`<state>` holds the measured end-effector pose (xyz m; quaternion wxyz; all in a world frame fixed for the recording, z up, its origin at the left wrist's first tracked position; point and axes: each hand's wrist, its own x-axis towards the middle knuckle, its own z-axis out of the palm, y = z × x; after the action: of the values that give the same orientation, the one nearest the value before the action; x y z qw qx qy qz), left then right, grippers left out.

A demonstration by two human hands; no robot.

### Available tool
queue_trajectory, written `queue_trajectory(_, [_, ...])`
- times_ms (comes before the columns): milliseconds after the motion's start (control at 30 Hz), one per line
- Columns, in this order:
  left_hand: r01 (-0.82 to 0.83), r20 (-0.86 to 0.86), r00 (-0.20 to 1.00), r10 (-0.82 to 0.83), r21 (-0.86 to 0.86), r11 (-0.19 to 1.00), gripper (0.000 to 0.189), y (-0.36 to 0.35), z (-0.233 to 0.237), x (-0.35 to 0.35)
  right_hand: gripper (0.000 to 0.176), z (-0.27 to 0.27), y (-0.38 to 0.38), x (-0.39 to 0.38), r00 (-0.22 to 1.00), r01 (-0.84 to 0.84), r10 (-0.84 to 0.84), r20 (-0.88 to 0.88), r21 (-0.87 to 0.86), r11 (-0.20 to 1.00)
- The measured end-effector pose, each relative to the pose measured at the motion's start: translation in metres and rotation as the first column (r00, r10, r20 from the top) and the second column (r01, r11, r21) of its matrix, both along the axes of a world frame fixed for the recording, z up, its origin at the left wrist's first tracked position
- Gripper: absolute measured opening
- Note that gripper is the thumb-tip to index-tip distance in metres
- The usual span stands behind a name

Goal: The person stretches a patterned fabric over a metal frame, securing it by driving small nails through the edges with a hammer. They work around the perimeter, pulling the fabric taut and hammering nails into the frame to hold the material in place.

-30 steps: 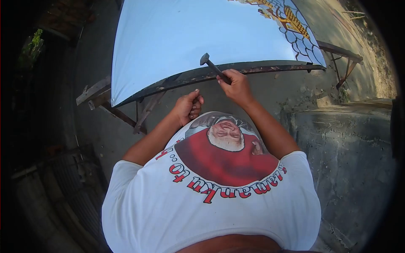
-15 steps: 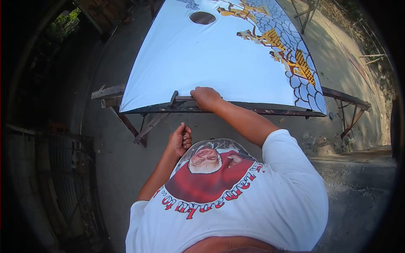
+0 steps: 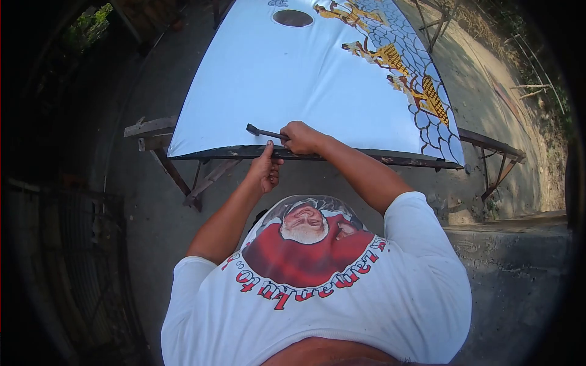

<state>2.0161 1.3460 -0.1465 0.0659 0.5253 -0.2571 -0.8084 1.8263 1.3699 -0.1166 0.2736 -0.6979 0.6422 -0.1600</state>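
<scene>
White cloth [image 3: 262, 79] with painted figures and dark cell-like lines along its right side is stretched over a dark wooden frame bar [image 3: 378, 160]. My right hand [image 3: 300, 138] is closed round the handle of a small hammer [image 3: 253, 129], whose head points left above the cloth's near edge. Just below the hammer, my left hand [image 3: 265, 171] is at the bar with thumb raised and fingers curled. Whether it pinches anything small is hidden.
A wooden trestle [image 3: 152, 127] supports the frame at the left, and another [image 3: 503, 152] at the right. The cloth has a dark round opening [image 3: 293, 18] near its far end. A concrete ledge [image 3: 513, 235] lies at the lower right.
My left hand has moved up to the frame bar, close to the hammer. The hammer and my right hand have shifted slightly, and the view has moved a little.
</scene>
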Motion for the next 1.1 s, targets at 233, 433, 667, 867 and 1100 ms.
queue_trajectory(233, [-0.01,-0.001,1.0,0.011,0.142,0.99,0.057,-0.013,-0.009,-0.006,0.014,-0.004,0.009,0.012,1.0,0.019,-0.018,-0.018,0.008,1.0])
queue_trajectory(433, [0.015,0.026,1.0,-0.017,0.062,0.998,0.045,-0.012,-0.001,-0.013,0.015,-0.005,0.015,0.018,0.993,0.003,-0.009,-0.116,-0.055,0.998])
queue_trajectory(667, [0.068,0.018,0.998,-0.066,-0.098,0.993,0.036,-0.006,-0.009,-0.008,0.014,-0.001,0.023,0.025,0.989,0.023,-0.025,-0.144,-0.01,1.0])
queue_trajectory(867, [0.125,0.095,0.99,-0.103,-0.272,0.954,0.036,0.002,-0.012,-0.005,0.013,-0.007,0.025,0.022,0.993,0.03,-0.04,-0.114,-0.086,0.996])
queue_trajectory(1100, [0.038,0.113,0.994,0.003,-0.363,0.931,0.04,0.007,-0.016,-0.007,0.015,-0.003,0.019,0.006,0.967,0.138,-0.156,0.2,0.101,0.985])
